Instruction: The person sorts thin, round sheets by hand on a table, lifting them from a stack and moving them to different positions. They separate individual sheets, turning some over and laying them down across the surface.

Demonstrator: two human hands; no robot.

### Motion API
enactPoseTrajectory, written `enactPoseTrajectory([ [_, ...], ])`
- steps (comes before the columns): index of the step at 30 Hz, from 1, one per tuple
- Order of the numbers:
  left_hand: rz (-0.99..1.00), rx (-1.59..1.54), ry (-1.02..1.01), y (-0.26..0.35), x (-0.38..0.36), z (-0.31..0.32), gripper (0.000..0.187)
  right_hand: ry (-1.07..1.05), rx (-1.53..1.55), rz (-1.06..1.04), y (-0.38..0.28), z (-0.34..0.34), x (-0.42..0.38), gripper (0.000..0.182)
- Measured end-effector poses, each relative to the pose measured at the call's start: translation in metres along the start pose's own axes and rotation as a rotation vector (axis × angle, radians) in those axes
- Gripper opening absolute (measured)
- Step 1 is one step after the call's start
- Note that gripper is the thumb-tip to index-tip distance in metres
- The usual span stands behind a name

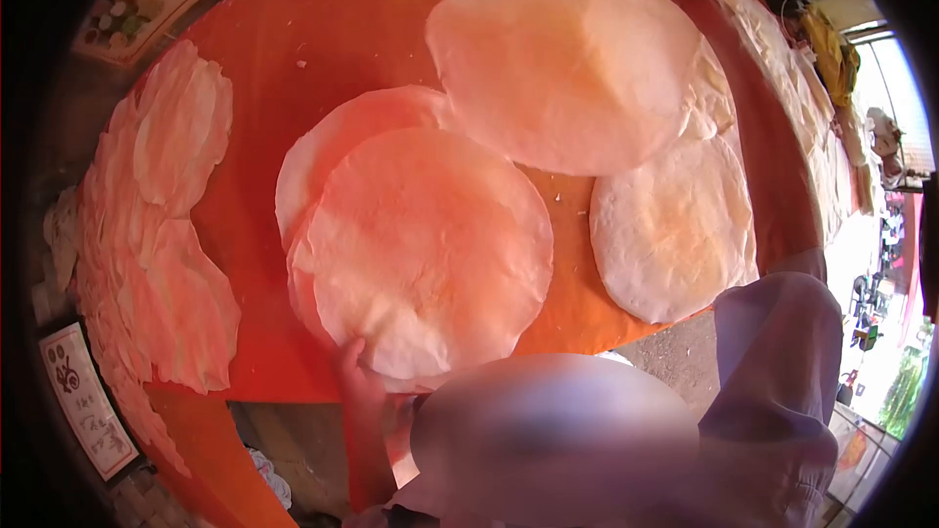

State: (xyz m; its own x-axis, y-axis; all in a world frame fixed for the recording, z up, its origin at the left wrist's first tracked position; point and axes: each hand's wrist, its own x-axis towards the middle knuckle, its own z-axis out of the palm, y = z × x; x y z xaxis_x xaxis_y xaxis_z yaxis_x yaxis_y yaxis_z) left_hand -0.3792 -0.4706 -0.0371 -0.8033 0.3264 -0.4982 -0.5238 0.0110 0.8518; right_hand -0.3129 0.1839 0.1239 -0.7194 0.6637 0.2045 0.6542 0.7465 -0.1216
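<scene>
My left hand (362,376) is at the lower left rim of a thin round flatbread (430,235), closed on its edge, with some fingers hidden by the sheet. This flatbread overlaps another round one (367,122), which shows behind it at the upper left. At the top, a larger pale flatbread (567,49) spreads past the frame's edge. My right arm, in a grey sleeve (782,362), stretches up along the right side; its hand is out of view beyond the top.
A smaller round flatbread (675,230) lies right of the middle on the orange tabletop (323,29). Overlapping sheets (156,264) cover the table's left side, and more sheets (782,68) lie beyond my right arm. A framed sign (90,401) stands at the lower left.
</scene>
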Motion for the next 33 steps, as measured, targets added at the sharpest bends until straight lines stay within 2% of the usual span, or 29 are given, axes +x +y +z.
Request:
enactPoseTrajectory([
  [2, 0.050, -0.003, -0.046, 0.008, -0.005, 0.012, 0.046, 0.193, -0.195, -0.036, -0.015, 0.000, -0.015, 0.041],
  [3, 0.064, -0.005, -0.070, 0.015, -0.007, 0.019, 0.046, 0.266, -0.202, -0.083, -0.044, -0.005, -0.034, 0.043],
  [4, 0.041, -0.070, -0.094, 0.023, -0.011, 0.028, 0.046, 0.217, -0.096, -0.135, -0.075, -0.009, -0.059, 0.046],
  [5, 0.017, -0.135, -0.116, 0.034, -0.015, 0.040, 0.046, 0.110, 0.176, -0.157, -0.109, -0.010, -0.087, 0.048],
  [7, -0.103, -0.392, -0.165, 0.067, -0.020, 0.083, 0.044, -0.502, 0.666, -0.114, -0.181, -0.016, -0.159, 0.051],
  [8, -0.107, -0.383, -0.303, 0.059, -0.010, 0.079, 0.045, -0.759, 0.745, -0.153, -0.211, -0.018, -0.194, 0.053],
  [9, -0.107, -0.374, -0.438, 0.051, 0.001, 0.075, 0.046, -0.897, 0.753, -0.231, -0.236, -0.019, -0.224, 0.055],
  [10, -0.077, -0.362, -0.398, 0.067, -0.003, 0.108, 0.049, -0.934, 0.709, -0.279, -0.254, -0.017, -0.243, 0.057],
  [12, -0.030, -0.319, -0.436, 0.073, -0.001, 0.121, 0.049, -0.702, 0.624, -0.310, -0.258, 0.055, -0.271, 0.049],
  [14, -0.007, -0.296, -0.450, 0.073, -0.001, 0.111, 0.044, -0.601, 0.906, -0.113, -0.245, 0.072, -0.264, 0.037],
  [15, 0.021, -0.165, -0.361, 0.073, -0.001, 0.095, 0.042, -0.775, 1.189, 0.021, -0.225, 0.026, -0.231, 0.033],
  [16, 0.048, -0.036, -0.265, 0.073, -0.002, 0.076, 0.040, -0.772, 1.399, 0.352, -0.211, -0.011, -0.213, 0.031],
  [18, 0.125, 0.280, -0.075, 0.070, -0.004, 0.035, 0.037, -0.375, 1.222, 0.256, -0.157, -0.033, -0.193, 0.029],
  [19, 0.175, 0.466, 0.015, 0.067, -0.003, 0.015, 0.036, -0.289, 1.561, 0.355, -0.113, -0.027, -0.189, 0.028],
  [20, 0.225, 0.652, 0.104, 0.065, -0.003, -0.001, 0.036, -0.164, 1.509, 0.425, -0.080, -0.036, -0.188, 0.029],
  [21, 0.211, 0.701, 0.142, 0.062, -0.002, -0.012, 0.037, -0.044, 1.447, 0.496, -0.046, -0.045, -0.187, 0.030],
  [23, 0.181, 0.794, 0.221, 0.054, -0.001, -0.029, 0.041, -0.186, 1.282, 0.501, 0.000, -0.074, -0.186, 0.030],
  [25, 0.100, 0.575, 0.128, 0.035, 0.003, -0.043, 0.045, 0.098, 1.224, 0.511, 0.057, -0.049, -0.209, 0.029],
  [26, 0.065, 0.464, 0.084, 0.031, 0.006, -0.047, 0.047, -0.032, 0.771, 0.557, 0.082, -0.043, -0.209, 0.034],
  [28, -0.005, 0.322, 0.180, 0.040, -0.002, -0.038, 0.046, -0.005, 0.183, 0.427, 0.104, -0.020, -0.226, 0.045],
  [29, -0.036, 0.250, 0.230, 0.044, -0.003, -0.036, 0.045, 0.145, 0.060, 0.274, 0.102, -0.004, -0.246, 0.050],
  [30, -0.109, 0.129, 0.108, 0.046, 0.000, -0.040, 0.038, 0.190, -0.017, 0.247, 0.080, 0.006, -0.257, 0.051],
  [31, -0.155, 0.112, 0.066, 0.049, 0.001, -0.043, 0.037, 0.190, 0.019, 0.198, 0.029, 0.011, -0.266, 0.054],
  [33, -0.242, 0.075, -0.029, 0.053, 0.002, -0.044, 0.034, 0.021, 0.443, 0.161, -0.050, 0.043, -0.302, 0.052],
])
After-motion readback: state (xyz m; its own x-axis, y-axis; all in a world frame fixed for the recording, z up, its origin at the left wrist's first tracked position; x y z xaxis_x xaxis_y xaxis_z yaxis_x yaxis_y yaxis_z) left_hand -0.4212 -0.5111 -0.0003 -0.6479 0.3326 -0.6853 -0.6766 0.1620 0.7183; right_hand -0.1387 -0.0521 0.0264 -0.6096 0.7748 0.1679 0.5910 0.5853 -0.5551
